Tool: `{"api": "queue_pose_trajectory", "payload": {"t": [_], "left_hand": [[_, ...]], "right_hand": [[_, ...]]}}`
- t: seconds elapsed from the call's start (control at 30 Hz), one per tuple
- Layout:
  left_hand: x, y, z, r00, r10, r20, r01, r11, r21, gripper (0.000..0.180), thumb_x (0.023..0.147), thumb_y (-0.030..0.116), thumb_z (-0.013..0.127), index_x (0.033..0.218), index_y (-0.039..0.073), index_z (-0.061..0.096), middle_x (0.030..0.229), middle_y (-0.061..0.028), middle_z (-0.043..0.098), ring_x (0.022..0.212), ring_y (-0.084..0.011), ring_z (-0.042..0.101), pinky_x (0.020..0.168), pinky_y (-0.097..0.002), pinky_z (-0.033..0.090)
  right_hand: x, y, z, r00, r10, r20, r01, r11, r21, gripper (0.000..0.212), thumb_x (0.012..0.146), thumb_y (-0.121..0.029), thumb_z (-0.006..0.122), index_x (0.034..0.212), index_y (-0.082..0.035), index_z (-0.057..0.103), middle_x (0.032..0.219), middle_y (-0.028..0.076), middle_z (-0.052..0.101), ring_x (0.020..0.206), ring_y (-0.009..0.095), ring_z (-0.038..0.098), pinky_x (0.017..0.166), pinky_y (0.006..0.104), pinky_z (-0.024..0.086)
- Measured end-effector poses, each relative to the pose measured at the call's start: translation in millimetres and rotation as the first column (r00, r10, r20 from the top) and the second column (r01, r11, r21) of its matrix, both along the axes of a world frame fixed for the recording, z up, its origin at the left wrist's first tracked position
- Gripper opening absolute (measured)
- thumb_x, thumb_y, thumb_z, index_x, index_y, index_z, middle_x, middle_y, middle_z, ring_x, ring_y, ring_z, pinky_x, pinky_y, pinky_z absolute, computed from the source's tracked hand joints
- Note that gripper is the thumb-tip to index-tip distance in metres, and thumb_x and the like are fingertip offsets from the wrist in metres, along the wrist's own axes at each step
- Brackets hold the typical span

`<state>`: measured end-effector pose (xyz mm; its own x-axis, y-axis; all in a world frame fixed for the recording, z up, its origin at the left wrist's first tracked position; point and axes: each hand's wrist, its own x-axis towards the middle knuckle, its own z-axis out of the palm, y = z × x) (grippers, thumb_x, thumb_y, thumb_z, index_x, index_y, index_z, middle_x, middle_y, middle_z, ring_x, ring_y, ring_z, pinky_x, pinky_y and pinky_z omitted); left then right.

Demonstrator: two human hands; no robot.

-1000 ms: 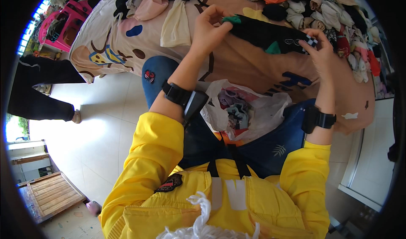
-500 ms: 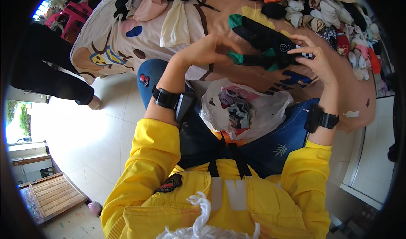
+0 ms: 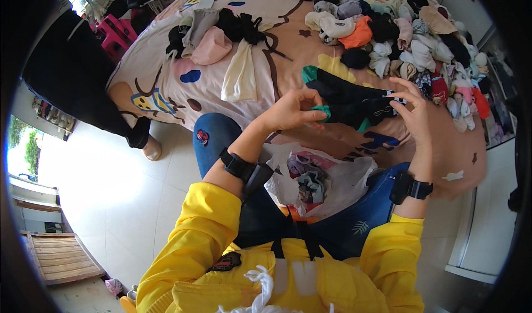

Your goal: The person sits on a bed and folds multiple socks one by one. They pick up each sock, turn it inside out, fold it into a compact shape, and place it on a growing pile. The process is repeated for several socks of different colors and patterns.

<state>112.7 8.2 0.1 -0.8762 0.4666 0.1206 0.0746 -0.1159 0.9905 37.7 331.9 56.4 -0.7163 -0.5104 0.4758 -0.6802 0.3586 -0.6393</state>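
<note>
Two black socks with green toes and heels lie one beside the other over the patterned bed cover. At the near sock, my left hand pinches the green toe between thumb and fingers. My right hand grips the cuff end, where a white checked pattern shows; its fingers partly hide the cuff. The far sock lies stretched out, its green toe pointing left, and its cuff end also reaches my right hand.
A white plastic bag with crumpled clothing sits between my knees. A heap of socks covers the bed's far right. Black, grey, pink and cream pieces lie at the far left. A person in black trousers stands at left.
My left hand has closed on the near sock's green toe, where its fingers were apart before. My head view has shifted, showing more of the bed's far side.
</note>
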Motion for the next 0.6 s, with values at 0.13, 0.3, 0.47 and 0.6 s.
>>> {"api": "queue_pose_trajectory", "payload": {"t": [0.13,0.3,0.47,0.6], "left_hand": [[-4.7,-1.4,-0.2,0.98,0.198,0.025,-0.199,0.976,0.088,0.014,0.091,0.008,0.066,0.096,0.002,0.054,0.079,-0.002,0.062,0.06,-0.0108,0.062,0.056,-0.0225,0.051],[-32.3,2.1,-6.5,0.559,0.737,-0.381,-0.76,0.638,0.119,0.016,0.085,0.012,0.072,0.09,0.0,0.062,0.071,-0.0023,0.059,0.056,-0.0081,0.055,0.051,-0.0249,0.043],[-51.6,8.9,-14.0,0.45,0.62,-0.643,-0.881,0.424,-0.207,0.023,0.083,0.023,0.072,0.094,0.004,0.065,0.086,-0.0142,0.063,0.085,-0.031,0.057,0.075,-0.0383,0.046],[-48.9,0.6,-13.3,0.593,0.565,-0.574,-0.755,0.638,-0.153,0.024,0.083,0.019,0.072,0.099,0.004,0.062,0.086,-0.0116,0.063,0.08,-0.0257,0.058,0.07,-0.0346,0.046]], "right_hand": [[4.8,5.0,-2.1,0.953,-0.093,0.288,0.132,0.984,-0.119,0.016,0.085,-0.001,0.065,0.1,0.001,0.067,0.096,0.005,0.068,0.084,0.009,0.06,0.074,0.0208,0.044],[-7.1,-0.2,-26.4,0.891,-0.029,0.453,0.119,0.978,-0.171,0.015,0.09,-0.005,0.065,0.104,0.0,0.062,0.083,0.001,0.065,0.074,0.004,0.057,0.062,0.0187,0.043],[-25.1,-0.2,-51.7,0.908,-0.183,0.376,0.22,0.974,-0.057,0.028,0.081,-0.011,0.074,0.102,0.0,0.06,0.086,0.004,0.065,0.075,0.009,0.059,0.062,0.0229,0.046],[-20.6,-4.3,-55.9,0.939,-0.341,-0.053,0.344,0.936,0.08,0.04,0.081,-0.016,0.076,0.111,0.001,0.058,0.096,0.004,0.061,0.084,0.01,0.059,0.072,0.0237,0.047]]}}
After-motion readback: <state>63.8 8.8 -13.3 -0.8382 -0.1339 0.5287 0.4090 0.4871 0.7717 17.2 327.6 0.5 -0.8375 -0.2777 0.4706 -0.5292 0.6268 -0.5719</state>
